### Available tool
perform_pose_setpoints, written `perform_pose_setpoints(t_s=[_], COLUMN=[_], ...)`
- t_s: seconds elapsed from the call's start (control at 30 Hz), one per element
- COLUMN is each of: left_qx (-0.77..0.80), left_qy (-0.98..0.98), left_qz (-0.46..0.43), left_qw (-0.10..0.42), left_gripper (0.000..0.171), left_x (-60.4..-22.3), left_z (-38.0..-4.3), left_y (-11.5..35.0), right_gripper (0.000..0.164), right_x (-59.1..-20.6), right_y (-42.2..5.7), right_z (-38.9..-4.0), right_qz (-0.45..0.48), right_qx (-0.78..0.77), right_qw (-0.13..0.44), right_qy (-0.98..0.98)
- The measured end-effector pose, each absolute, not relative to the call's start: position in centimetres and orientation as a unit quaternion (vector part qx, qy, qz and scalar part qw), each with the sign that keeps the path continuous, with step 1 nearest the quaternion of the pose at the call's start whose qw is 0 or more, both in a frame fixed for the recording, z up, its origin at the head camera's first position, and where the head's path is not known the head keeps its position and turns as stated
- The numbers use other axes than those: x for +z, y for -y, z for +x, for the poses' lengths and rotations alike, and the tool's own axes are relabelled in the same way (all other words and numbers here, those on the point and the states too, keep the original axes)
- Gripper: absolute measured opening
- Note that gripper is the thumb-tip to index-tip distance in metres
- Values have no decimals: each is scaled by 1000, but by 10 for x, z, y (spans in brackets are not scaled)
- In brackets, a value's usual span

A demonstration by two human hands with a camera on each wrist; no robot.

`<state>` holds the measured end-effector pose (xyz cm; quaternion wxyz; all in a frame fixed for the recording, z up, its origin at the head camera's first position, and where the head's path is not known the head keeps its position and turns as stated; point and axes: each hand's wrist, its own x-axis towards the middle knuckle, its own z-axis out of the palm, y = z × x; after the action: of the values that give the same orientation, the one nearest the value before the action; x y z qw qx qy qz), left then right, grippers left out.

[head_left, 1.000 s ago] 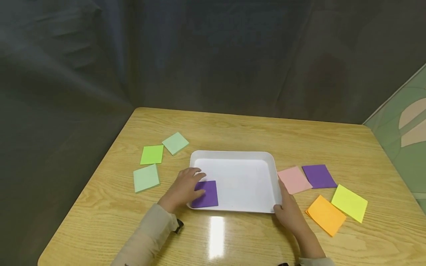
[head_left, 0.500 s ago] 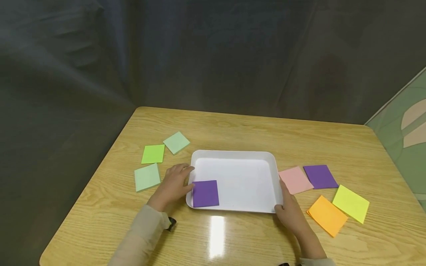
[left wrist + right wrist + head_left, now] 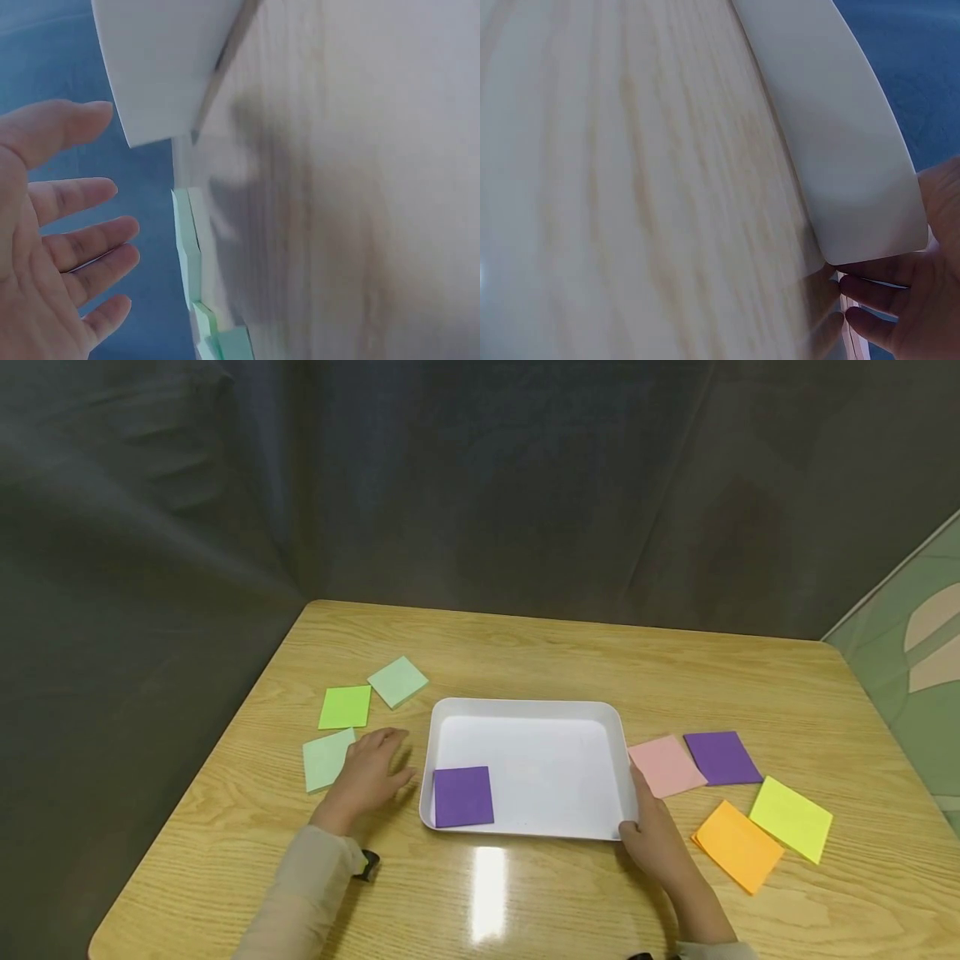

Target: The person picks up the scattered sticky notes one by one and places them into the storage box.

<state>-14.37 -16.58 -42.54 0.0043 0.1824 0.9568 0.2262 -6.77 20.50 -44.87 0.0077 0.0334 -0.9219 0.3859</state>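
Observation:
My left hand (image 3: 365, 779) is in the air left of the white tray (image 3: 525, 708), its fingers spread and holding nothing. It partly covers the near pale green sticky-note pad (image 3: 327, 762). In the left wrist view, the palm and fingers of the left hand (image 3: 64, 232) show apart from the tray (image 3: 161, 67). At the tray's right end, my right hand (image 3: 656, 839) grips the wall near the front corner. The right wrist view shows fingers of the right hand (image 3: 922, 300) by the tray's corner. A purple sticky-note pad (image 3: 463, 797) lies flat in the tray's front left corner.
A bright green pad (image 3: 345, 707) and another pale green pad (image 3: 398, 682) lie left of the tray. To its right are a pink pad (image 3: 666, 766), a second purple pad (image 3: 722, 758), a yellow pad (image 3: 791, 819) and orange pads (image 3: 738, 847). Dark cloth (image 3: 487, 493) hangs behind the table.
My left hand has drawn back leftward from the purple pad in the tray, past the tray's rim, to beside the near pale green pad. My right hand stays at the tray's right end.

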Motion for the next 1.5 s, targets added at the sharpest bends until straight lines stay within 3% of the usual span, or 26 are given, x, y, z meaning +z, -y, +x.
perform_pose_setpoints(t_s=[1.27,1.5], left_qx=[241,238], left_qy=[-961,-964], left_qz=[72,61], left_qw=[112,106], left_gripper=[78,78], left_x=[-440,-440], left_z=[-145,-148], left_y=[235,239], right_gripper=[79,79], right_x=[-447,-447], right_y=[-205,-205], right_z=[-69,-69], right_qz=[38,33], right_qx=[389,392], right_qw=[6,3], right_qy=[920,919])
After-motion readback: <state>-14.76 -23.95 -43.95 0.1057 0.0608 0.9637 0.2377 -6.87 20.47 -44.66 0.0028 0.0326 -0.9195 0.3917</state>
